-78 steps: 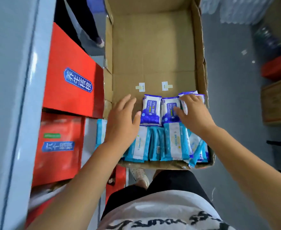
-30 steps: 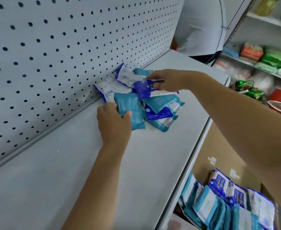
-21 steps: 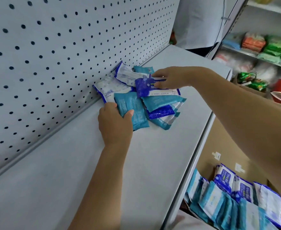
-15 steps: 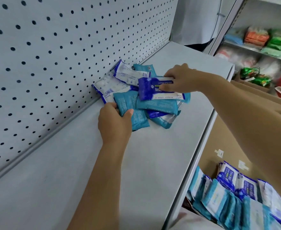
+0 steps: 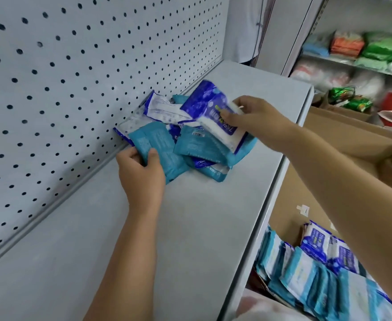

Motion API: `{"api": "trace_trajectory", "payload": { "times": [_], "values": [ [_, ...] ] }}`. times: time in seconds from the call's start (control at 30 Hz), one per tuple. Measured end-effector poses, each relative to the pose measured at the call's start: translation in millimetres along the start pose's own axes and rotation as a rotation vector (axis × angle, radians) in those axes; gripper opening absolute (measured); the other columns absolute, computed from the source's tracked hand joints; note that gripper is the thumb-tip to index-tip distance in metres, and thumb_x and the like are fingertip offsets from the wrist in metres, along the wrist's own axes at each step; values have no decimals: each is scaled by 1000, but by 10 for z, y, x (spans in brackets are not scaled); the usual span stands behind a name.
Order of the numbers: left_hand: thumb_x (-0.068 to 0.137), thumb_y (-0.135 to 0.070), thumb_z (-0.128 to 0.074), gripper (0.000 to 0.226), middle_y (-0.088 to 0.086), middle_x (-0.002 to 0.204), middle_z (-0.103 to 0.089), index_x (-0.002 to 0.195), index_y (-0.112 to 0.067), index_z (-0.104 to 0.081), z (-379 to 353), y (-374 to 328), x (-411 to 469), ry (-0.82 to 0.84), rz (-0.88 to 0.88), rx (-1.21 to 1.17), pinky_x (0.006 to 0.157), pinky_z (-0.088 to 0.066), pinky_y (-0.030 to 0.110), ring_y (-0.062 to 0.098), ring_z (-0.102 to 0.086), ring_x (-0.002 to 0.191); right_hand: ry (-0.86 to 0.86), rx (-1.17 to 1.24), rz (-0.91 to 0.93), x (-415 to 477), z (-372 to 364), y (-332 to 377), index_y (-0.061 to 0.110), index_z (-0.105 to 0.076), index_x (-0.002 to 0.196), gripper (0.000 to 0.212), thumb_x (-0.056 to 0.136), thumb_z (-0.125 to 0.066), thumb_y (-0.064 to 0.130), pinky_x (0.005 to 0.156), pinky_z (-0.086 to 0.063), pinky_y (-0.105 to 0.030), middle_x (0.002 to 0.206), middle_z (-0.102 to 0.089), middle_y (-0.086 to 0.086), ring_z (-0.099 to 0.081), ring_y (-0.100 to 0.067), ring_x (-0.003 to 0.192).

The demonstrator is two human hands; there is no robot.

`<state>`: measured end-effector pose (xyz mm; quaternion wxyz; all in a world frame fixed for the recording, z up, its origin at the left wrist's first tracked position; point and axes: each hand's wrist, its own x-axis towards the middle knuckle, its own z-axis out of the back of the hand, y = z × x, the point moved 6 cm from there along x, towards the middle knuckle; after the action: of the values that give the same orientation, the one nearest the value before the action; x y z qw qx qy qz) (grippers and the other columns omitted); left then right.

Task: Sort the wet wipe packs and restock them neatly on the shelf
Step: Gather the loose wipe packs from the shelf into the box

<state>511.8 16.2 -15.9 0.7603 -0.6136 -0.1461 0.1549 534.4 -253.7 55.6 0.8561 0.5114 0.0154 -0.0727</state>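
A loose heap of wet wipe packs (image 5: 190, 144), teal ones and blue-and-white ones, lies on the grey shelf (image 5: 190, 228) against the pegboard back. My left hand (image 5: 141, 174) grips the near end of a teal pack (image 5: 160, 144) at the heap's left side. My right hand (image 5: 255, 117) pinches a blue-and-white pack (image 5: 211, 110) and holds it tilted above the heap. More packs (image 5: 324, 269) stand in rows in the cardboard box (image 5: 306, 181) below the shelf's front edge.
The pegboard wall (image 5: 74, 77) rises directly behind the heap. To the right stands another shelving unit (image 5: 357, 63) with orange, green and white goods. A person in a white top (image 5: 243, 28) stands at the shelf's far end.
My right hand has lifted the blue-and-white pack off the heap and tilted it up. My left hand keeps its hold on the teal pack. Earlier, both hands were in the box.
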Motion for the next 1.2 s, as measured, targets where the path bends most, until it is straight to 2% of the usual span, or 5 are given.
{"api": "trace_trajectory", "payload": {
  "times": [0.17, 0.3, 0.67, 0.9, 1.2],
  "values": [
    [99, -25, -61, 22, 2, 86, -65, 101, -2, -64, 71, 59, 82, -59, -39, 21, 69, -44, 30, 12, -56, 69, 195, -265, 13, -25, -431, -20, 23, -55, 112, 33, 91, -69, 44, 76, -59, -28, 108, -67, 7, -67, -10, 95],
    [98, -27, -63, 20, 4, 96, -67, 104, -8, -63, 149, 95, 102, -77, -35, 60, 77, -52, 37, 20, -62, 84, 233, -362, 19, -69, -451, -21, 27, -48, 115, 35, 93, -63, 50, 73, -57, -25, 115, -62, 10, -64, -9, 97],
    [101, -15, -56, 13, 2, 99, -62, 111, -8, -61, -3, -518, 257, 190, -390, 447, 75, -40, 33, 26, -56, 90, -242, -135, -226, -644, -74, -489, 20, -50, 112, 42, 90, -64, 54, 50, -44, -19, 98, -63, 6, -62, -5, 75],
    [105, -29, -50, 31, 18, 124, -60, 126, -8, -55, -386, -499, 528, 458, -334, 975, 94, -49, 51, 40, -55, 116, -203, -205, -279, -784, 121, -565, 23, -53, 120, 58, 81, -72, 61, 50, -45, -21, 97, -63, 7, -63, -6, 77],
    [95, -17, -67, 31, 13, 70, -55, 70, -2, -57, -96, -646, 339, 362, -286, 750, 58, -39, 34, 30, -50, 66, -47, -265, -322, -895, 50, -545, 20, -51, 104, 50, 81, -70, 60, 62, -55, -25, 87, -64, 9, -67, -9, 78]
  ]
}}
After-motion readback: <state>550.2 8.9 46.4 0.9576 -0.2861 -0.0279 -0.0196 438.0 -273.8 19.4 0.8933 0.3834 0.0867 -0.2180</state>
